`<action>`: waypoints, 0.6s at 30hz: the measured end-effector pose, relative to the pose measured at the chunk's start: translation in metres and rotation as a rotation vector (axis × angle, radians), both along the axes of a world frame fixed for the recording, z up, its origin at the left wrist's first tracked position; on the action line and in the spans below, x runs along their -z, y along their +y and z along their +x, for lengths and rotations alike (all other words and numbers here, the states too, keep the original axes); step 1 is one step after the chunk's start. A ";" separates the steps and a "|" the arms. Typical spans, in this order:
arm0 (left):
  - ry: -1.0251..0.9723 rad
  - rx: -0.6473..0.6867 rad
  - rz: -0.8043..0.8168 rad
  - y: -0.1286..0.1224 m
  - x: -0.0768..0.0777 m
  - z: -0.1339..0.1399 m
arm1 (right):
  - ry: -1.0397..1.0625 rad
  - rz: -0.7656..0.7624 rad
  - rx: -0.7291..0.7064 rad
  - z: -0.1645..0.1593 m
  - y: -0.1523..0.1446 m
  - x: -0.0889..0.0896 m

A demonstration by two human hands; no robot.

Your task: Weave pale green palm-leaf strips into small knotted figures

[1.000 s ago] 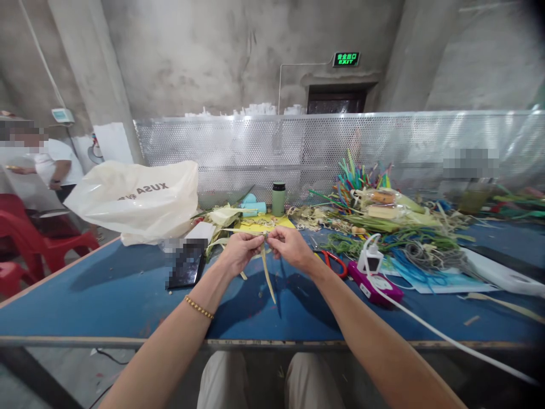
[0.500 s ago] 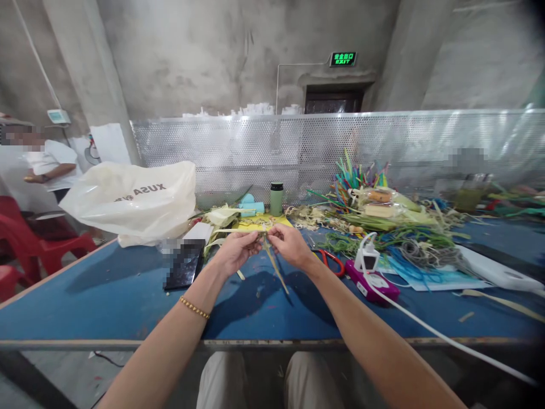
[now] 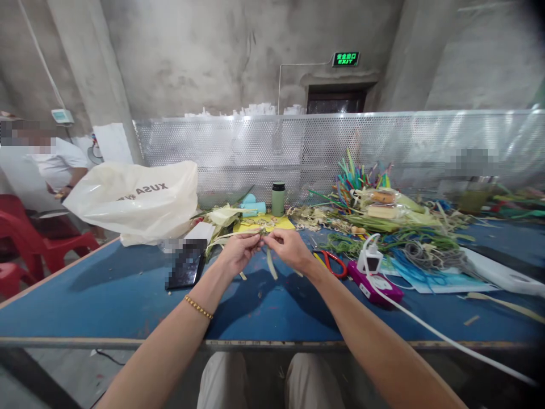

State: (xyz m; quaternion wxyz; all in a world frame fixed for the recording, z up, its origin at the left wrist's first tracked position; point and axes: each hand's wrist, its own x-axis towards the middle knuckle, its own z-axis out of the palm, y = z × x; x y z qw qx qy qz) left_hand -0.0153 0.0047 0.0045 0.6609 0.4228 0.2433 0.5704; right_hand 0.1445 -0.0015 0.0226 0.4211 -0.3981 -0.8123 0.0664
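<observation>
Pale, dried-leaf strips [image 3: 271, 266] run through the fingers of both hands above the blue table [image 3: 123, 292]. My left hand [image 3: 239, 250] is closed, pinching the strips with thumb and fingertips. Close beside it, my right hand [image 3: 290, 248] pinches them too, its fingertips almost touching the left ones. One strip end hangs below the hands and another sticks out to the left. The exact spot where the strips meet is small and partly covered by fingers. Behind the hands lies a yellow sheet [image 3: 281, 222] with leaf scraps on it.
Left are a black-screened device [image 3: 187, 267] and a white plastic bag [image 3: 136, 201]. A green bottle [image 3: 278, 200] stands behind. Right are red-handled scissors [image 3: 334, 264], a purple power strip [image 3: 374, 289] with a white cable, and piled coloured strands [image 3: 366, 182]. A person stands far left.
The long strip end that slanted down to the right now appears shorter and hangs more upright below my hands. Both hands still pinch together; the right fingertips have shifted slightly.
</observation>
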 end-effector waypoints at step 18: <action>0.125 -0.206 0.221 -0.006 -0.001 0.006 | -0.028 0.037 -0.088 -0.005 0.000 0.007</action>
